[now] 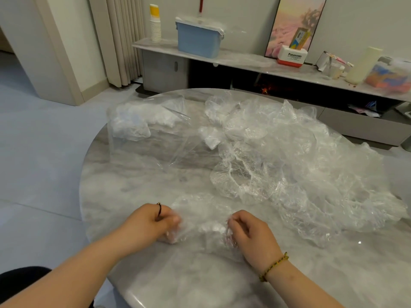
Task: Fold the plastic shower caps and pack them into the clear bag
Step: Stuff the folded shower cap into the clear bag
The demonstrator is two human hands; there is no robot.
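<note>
**A:** Head view. Which piece is in hand?

**B:** One thin, crumpled clear plastic shower cap (201, 221), lying on the grey marbled round counter (200, 283). The left hand (153, 221) grips the cap's left end and the right hand (249, 232) grips its right end. The fingers of both are curled into the film. The film is blurred there, so I can't make out the exact pinch.

**A:** Long axis?

**B:** It runs side to side, straight from one hand to the other. Judging by that, the next fold brings one end across to the other.

**A:** And the bag?

**B:** The large clear plastic bag (142, 138) lies beyond the cap and to its left, well apart from it. There are whitish folded pieces at its far end. The left hand is the nearer one for packing.

**A:** Anything else?

**B:** A loose heap of transparent shower caps (295, 165) lies beyond the cap and to its right. It is near, but I can't tell whether they touch.
</note>
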